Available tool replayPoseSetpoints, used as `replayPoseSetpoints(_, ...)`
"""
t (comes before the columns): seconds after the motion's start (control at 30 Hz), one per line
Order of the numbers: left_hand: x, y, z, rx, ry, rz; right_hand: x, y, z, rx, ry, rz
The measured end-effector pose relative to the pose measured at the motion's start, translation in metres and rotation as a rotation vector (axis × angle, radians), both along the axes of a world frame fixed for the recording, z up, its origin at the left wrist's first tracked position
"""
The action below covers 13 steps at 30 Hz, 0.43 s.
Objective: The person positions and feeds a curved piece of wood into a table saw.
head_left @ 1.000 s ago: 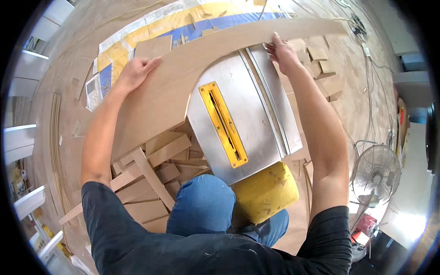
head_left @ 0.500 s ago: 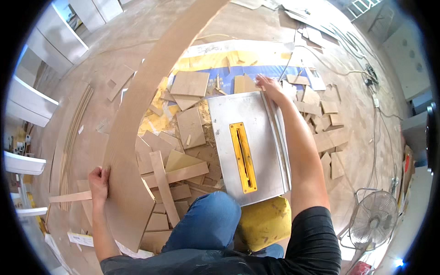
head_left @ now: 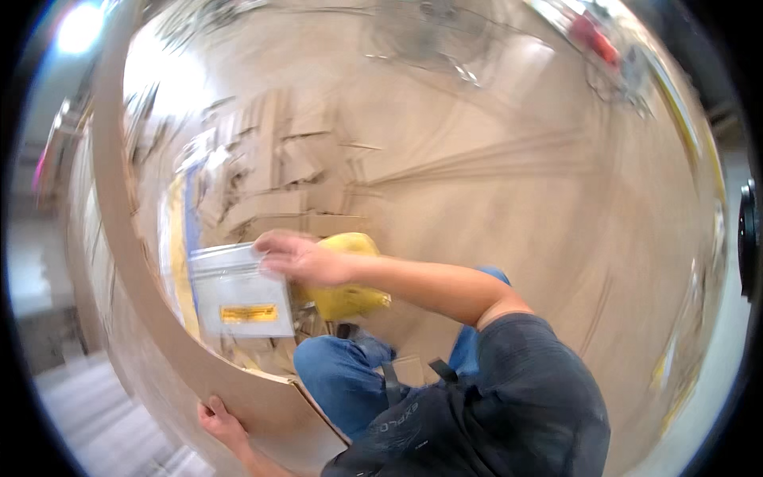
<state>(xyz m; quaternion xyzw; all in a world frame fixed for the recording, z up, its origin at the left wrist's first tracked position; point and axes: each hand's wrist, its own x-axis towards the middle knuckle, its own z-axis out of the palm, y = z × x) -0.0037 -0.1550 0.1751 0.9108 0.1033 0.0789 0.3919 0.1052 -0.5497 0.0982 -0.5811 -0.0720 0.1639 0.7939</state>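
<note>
My left hand point(head_left: 220, 421) is closed on the outer edge of a long brown board point(head_left: 270, 409), which stretches up the left side of the view. Fingers extended but blurred, my right hand point(head_left: 298, 258) is over the edge of a table saw point(head_left: 238, 290) and appears to hold nothing. The saw has a flat silver top with a yellow slotted insert point(head_left: 248, 313). Beside it is a scuffed yellow block-like body point(head_left: 348, 298), partly hidden by my right wrist. The board's cut end lies near my knee, left of the saw.
Offcuts of brown board point(head_left: 274, 171) litter the floor beyond the saw, near a blue and yellow sheet point(head_left: 184, 230). A wire fan point(head_left: 429, 32) stands at the far side. A red object point(head_left: 592, 38) lies at the upper right. Much of the background is smeared.
My view has swung right, so the saw now appears at the left and turned. My right hand has shifted from the saw's far end to its nearer edge. My left hand still grips the board.
</note>
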Motion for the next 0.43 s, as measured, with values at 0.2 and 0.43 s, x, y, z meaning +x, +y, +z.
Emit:
replayPoseSetpoints(0.2,0.025,-0.253,0.168,0.068,0.174,-0.485,-0.193,-0.175,0.193,0.361,0.087,-0.145)
replayPoseSetpoints(0.43,-0.046,-0.51,0.293,0.269,0.059,-0.892,-0.319,-0.37,0.345,0.226,0.365,-0.964)
